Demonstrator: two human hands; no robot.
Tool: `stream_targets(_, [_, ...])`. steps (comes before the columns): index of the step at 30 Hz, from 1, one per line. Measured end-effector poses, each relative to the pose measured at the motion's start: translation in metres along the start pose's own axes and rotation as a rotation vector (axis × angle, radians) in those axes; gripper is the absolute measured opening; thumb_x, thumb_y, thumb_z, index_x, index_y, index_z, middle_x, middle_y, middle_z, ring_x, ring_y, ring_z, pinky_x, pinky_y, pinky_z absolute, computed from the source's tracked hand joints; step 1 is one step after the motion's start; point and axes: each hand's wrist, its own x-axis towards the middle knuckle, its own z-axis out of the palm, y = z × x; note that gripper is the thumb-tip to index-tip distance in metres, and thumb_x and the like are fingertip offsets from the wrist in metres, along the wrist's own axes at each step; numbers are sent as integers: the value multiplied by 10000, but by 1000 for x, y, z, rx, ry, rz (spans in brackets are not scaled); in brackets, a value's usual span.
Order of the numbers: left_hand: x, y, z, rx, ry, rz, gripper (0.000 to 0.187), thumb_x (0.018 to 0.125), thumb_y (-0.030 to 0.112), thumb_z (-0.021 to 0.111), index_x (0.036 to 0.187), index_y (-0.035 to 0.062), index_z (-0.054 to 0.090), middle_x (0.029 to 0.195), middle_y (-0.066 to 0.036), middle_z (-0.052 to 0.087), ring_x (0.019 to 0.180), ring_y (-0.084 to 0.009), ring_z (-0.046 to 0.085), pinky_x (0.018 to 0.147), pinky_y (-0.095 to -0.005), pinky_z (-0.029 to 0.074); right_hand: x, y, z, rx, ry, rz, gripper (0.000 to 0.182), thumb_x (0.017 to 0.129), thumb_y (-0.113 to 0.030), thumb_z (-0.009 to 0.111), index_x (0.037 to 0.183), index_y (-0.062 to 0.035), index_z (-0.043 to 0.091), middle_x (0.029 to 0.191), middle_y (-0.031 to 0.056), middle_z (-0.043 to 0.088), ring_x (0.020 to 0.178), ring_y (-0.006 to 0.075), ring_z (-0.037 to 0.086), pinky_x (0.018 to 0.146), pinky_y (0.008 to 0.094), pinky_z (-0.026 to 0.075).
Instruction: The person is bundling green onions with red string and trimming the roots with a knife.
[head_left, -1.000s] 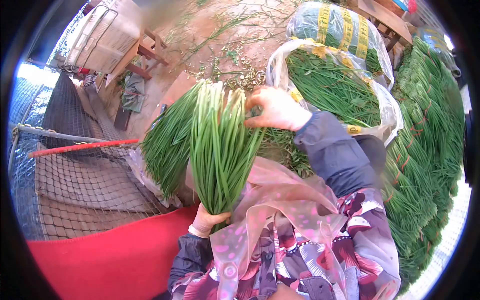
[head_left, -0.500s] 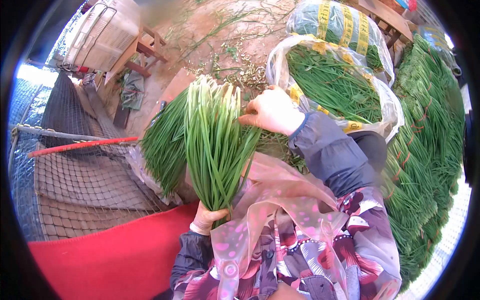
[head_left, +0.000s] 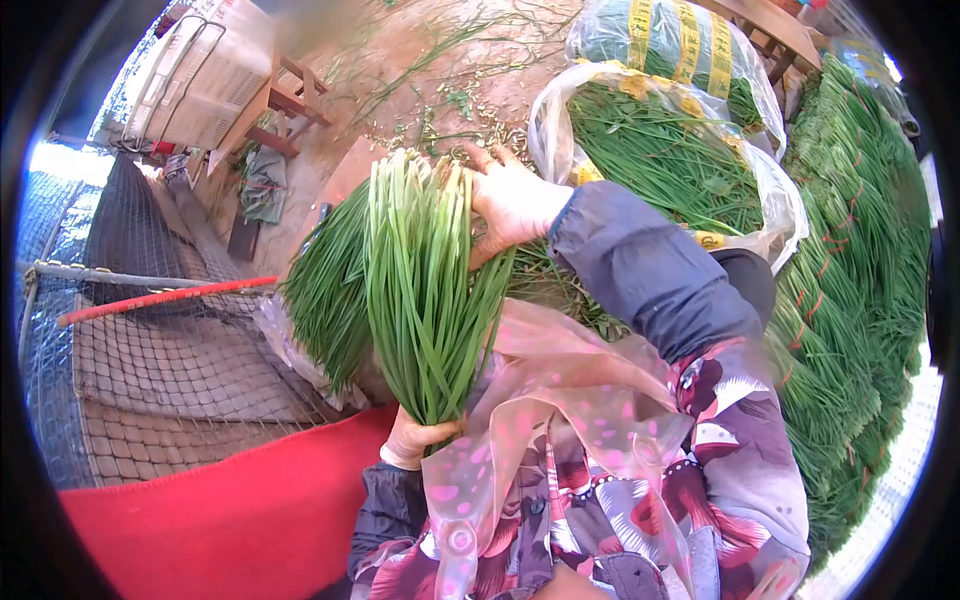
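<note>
A bunch of garlic chives (head_left: 425, 290) stands upright in front of me, white stalk ends at the top and green leaves below. My left hand (head_left: 420, 438) is closed around its lower, leafy end. At the upper right side of the bunch, my right hand (head_left: 512, 205) has its fingers spread, with the palm and thumb against the pale stalks. Another heap of green chives (head_left: 328, 285) lies just left of and behind the held bunch. A pink spotted clear apron (head_left: 560, 385) covers my lap.
An open plastic bag (head_left: 549, 125) of loose chives sits right of my right hand, with a wrapped bundle (head_left: 665, 45) behind it. A tall pile of tied chives (head_left: 850, 320) lines the far right. Left are netting (head_left: 190, 370), a red cloth (head_left: 230, 520) and a pale crate (head_left: 205, 80).
My right hand has moved left and its fingers have spread, going from a pinch beside the bunch to a palm against the stalk ends. The left hand keeps its hold.
</note>
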Motion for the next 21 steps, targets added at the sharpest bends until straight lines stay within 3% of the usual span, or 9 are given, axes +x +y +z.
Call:
stream_targets(3, [0,1,-5,38,-16,0,624,590,-57,758,1179,20,567,1012,-42,639,883,-167,612,752,-305,505,2,0,-9,178,-110,22,858,610,-571,785,1357,-243,521,1483,115,382,1404,389,238,1100,638,125])
stream_targets(5, [-2,2,-11,60,-29,2,654,583,-62,763,1200,21,561,1042,-41,636,909,-166,608,768,-303,504,6,4,-13,327,-281,-79,696,650,-482,794,1261,-203,611,1332,92,562,1254,264,492,1056,549,300])
stream_targets(6, [-4,2,-15,18,-55,-35,670,581,-64,766,1212,24,558,1063,-44,633,924,-166,606,782,-306,502,2,5,-20,576,-418,6,596,709,-379,781,1238,-154,625,1173,107,657,1100,228,597,953,414,445])
stream_targets(9, [-4,10,-13,-12,-78,-60,695,577,-66,771,1231,28,554,1092,-46,628,965,-166,596,822,-310,494,-11,4,-37,715,-489,2,431,767,-264,750,1165,-117,668,1029,95,709,955,176,646,853,319,495])
stream_targets(10, [-5,13,-10,-17,-71,-62,701,576,-66,769,1235,27,552,1098,-46,628,974,-166,593,831,-309,491,-11,5,-29,796,-436,-15,335,798,-214,721,1110,-94,695,999,68,718,941,128,627,852,321,487])
stream_targets(13, [-4,12,-10,-4,-76,-65,714,571,-65,768,1244,24,547,1117,-49,624,992,-169,586,848,-306,484,-22,13,-23,900,-262,107,303,805,-214,713,1077,-82,708,967,46,723,915,123,623,846,321,486])
stream_targets(15, [-3,11,-10,17,-82,-64,722,568,-64,768,1249,22,543,1130,-50,622,1003,-170,583,856,-305,480,-21,18,-17,903,-269,101,288,804,-227,713,1053,-83,715,934,47,726,912,125,625,842,324,483])
stream_targets(18, [-5,8,-12,51,-66,-94,734,564,-58,771,1255,20,539,1159,-52,614,1034,-167,567,886,-306,462,-23,5,-25,634,-248,334,305,813,-239,710,1075,-84,701,924,56,721,907,115,619,826,316,480])
stream_targets(21, [-5,6,-13,-14,-87,-113,739,564,-42,783,1258,18,536,1168,-48,609,1048,-163,556,903,-311,448,-29,9,-26,860,-286,106,329,814,-254,712,1100,-93,693,938,56,714,902,114,614,821,317,481])
